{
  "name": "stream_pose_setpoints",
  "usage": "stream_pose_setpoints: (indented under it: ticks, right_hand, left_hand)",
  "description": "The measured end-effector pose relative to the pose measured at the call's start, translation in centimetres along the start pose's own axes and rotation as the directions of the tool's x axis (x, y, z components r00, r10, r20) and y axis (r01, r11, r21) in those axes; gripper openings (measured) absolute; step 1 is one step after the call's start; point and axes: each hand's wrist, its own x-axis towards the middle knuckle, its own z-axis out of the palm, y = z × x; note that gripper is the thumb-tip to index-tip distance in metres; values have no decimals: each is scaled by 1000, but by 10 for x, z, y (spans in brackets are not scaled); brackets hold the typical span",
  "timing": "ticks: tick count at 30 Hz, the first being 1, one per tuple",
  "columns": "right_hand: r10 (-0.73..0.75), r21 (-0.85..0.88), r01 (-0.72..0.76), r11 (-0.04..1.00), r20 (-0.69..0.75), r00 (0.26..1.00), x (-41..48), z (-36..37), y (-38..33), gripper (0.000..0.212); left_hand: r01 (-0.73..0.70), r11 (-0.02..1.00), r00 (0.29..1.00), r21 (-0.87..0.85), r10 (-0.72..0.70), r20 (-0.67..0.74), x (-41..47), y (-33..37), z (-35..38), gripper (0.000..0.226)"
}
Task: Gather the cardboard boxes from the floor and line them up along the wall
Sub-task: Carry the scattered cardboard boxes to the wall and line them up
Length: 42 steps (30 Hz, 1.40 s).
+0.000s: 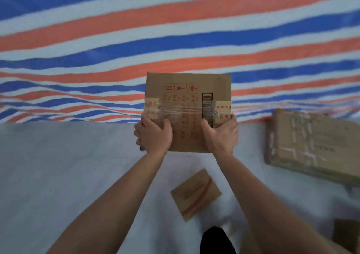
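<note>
My left hand (153, 136) and right hand (222, 134) each have a grip on the taped cardboard box (187, 90), held up facing the striped tarp (175, 29).

arms outstretched, left hand (153, 135) and right hand (222, 134) gripping cardboard box (187, 82)

Pale grey floor (58, 175) fills the lower half. Out in the middle lies a small cardboard box (195, 194) with red stripes, turned at an angle. Over on the right, a large carton (311, 148) patched with pale tape sits close by the striped sheet (78, 97) at the floor's far edge. In the bottom right corner is another brown box (346, 234), blurred and cut off by the frame.
</note>
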Motion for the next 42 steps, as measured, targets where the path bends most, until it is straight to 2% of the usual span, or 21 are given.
stream_pose_setpoints:
  ticks: [4, 7, 10, 16, 22, 25, 28, 32, 36, 39, 42]
  right_hand:
    - [-175, -19, 178, 984, 109, 978, -95, 70, -78, 107]
    - [-276, -27, 289, 957, 217, 936, -194, 134, -127, 106]
    - [-376, 4, 396, 918, 324, 868, -298, 202, -164, 105]
    - [-469, 54, 521, 852, 522, 712, -472, 314, -206, 102]
    - [-544, 88, 646, 758, 632, 552, -589, 430, -233, 97]
    - [-532, 77, 686, 724, 695, 484, -634, 498, -247, 85]
    - [-507, 93, 709, 699, 764, 399, -677, 579, -268, 69]
    - [-443, 82, 751, 656, 847, 294, -735, 670, -302, 51]
    - [-416, 102, 785, 612, 885, 209, -807, 742, -341, 42]
    - [-425, 150, 822, 550, 897, 121, -875, 790, -365, 43]
    - [-447, 218, 837, 502, 894, 36, -942, 842, -379, 42]
  left_hand:
    - [159, 983, 975, -95, -172, -141, 39, -85, -120, 79]
    - [273, 948, 923, -166, -307, -233, 63, -175, -216, 85]
    - [383, 893, 852, -236, -440, -285, 77, -269, -311, 89]
    - [480, 815, 708, -325, -579, -404, 84, -433, -444, 82]
    - [586, 697, 571, -413, -717, -400, 108, -572, -510, 77]
    - [631, 636, 518, -444, -771, -370, 128, -635, -534, 68]
    - [660, 588, 466, -467, -808, -360, 163, -700, -565, 48]
    - [711, 502, 366, -492, -862, -351, 208, -768, -614, 31]
    - [729, 449, 293, -517, -887, -357, 249, -832, -671, 31]
    - [734, 379, 193, -564, -912, -362, 265, -887, -711, 35]
    - [709, 326, 127, -626, -931, -342, 282, -950, -744, 36]
